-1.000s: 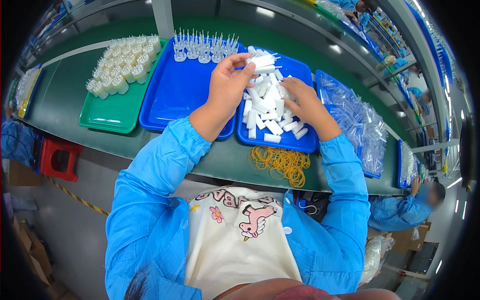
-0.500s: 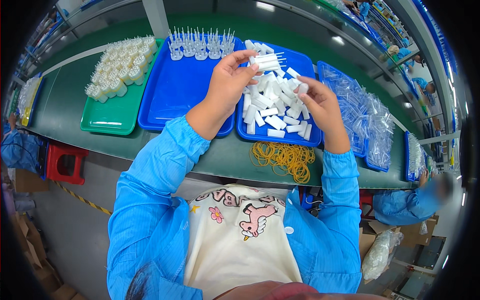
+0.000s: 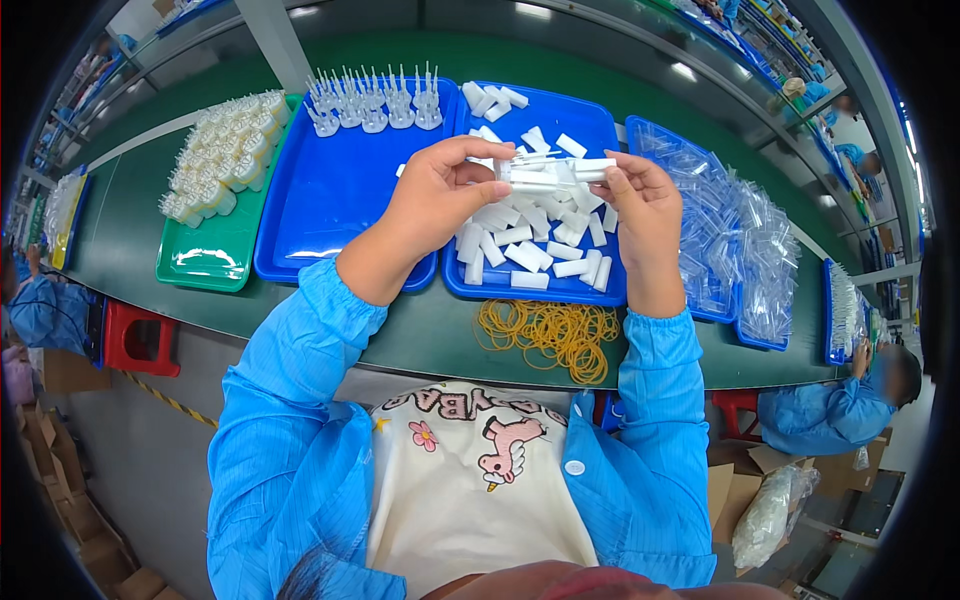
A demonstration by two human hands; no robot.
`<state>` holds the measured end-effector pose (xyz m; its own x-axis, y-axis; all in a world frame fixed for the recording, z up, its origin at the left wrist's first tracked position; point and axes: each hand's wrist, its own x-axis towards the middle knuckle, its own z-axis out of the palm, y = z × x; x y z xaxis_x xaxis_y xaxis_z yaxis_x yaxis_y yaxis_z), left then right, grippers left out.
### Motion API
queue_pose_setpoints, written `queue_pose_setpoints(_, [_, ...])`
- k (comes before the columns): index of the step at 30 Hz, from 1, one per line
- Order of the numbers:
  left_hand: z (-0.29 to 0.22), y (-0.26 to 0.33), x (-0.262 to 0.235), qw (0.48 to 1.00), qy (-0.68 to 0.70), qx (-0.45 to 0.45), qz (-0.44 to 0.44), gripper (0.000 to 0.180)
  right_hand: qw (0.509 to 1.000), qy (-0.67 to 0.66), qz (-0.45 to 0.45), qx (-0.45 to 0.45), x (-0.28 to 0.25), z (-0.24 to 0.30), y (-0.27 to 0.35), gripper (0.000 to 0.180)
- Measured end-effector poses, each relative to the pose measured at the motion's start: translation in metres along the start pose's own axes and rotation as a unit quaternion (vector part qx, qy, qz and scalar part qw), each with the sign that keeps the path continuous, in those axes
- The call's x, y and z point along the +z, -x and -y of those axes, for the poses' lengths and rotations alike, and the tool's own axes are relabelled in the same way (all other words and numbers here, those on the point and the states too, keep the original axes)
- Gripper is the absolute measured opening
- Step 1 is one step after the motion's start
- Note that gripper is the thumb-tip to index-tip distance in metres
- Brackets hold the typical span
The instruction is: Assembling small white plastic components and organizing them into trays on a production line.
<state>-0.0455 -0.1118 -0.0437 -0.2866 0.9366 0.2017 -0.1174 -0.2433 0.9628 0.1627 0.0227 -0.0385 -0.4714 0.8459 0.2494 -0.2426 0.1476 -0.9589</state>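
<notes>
- Your left hand (image 3: 430, 200) had its thumb and fingers clamped on the base of a clear pinned piece (image 3: 505, 172), held sideways above a heap of loose cylinders (image 3: 521, 255), its pins pointing right.
- Your right hand (image 3: 652, 200) had thumb and fingertip pinched on one white cylinder (image 3: 597, 166) by the pins' free ends; I could not tell whether a pin had entered it.
- I judged that a crooked approach might have bent a thin pin, and that a hard push might have twisted the piece out of your left grip.
- Held sideways, the piece looked liable to lose its cylinders into the heap if they fitted loosely.
- Your hands had one pinned piece, one cylinder on the right and at least two on the piece; your fingers hid the full count.
- Below was one blue tray (image 3: 590, 112) of cylinders, too piled to count; about four lay at its far left corner.
- Nearer you was one tangle of yellow rubber bands (image 3: 560, 335), uncountable.
- Leftward, one wide blue tray (image 3: 330, 210) bore roughly five front-row upright pieces (image 3: 373, 120); beyond, one green tray (image 3: 205, 250) bore packed white assemblies (image 3: 225, 155), uncountable.
- Rightward lay heaped clear tubes (image 3: 700, 215), uncountable.
</notes>
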Motion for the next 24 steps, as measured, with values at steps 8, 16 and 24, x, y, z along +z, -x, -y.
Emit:
queue_pose_setpoints(8, [0.002,0.004,-0.002,0.989,-0.129,0.056,0.053,0.034,0.999,-0.024,0.002,0.038,0.013,0.0,0.011,0.018])
queue_pose_setpoints(16, [0.0,0.006,0.003,0.977,-0.183,0.074,0.083,0.036,0.995,0.014,0.092,-0.02,0.025,-0.003,0.026,0.008])
queue_pose_setpoints(24, [0.002,-0.001,-0.006,0.997,0.08,0.006,-0.003,0.031,0.864,0.375,0.325,-0.083,-0.018,0.043,0.003,0.025])
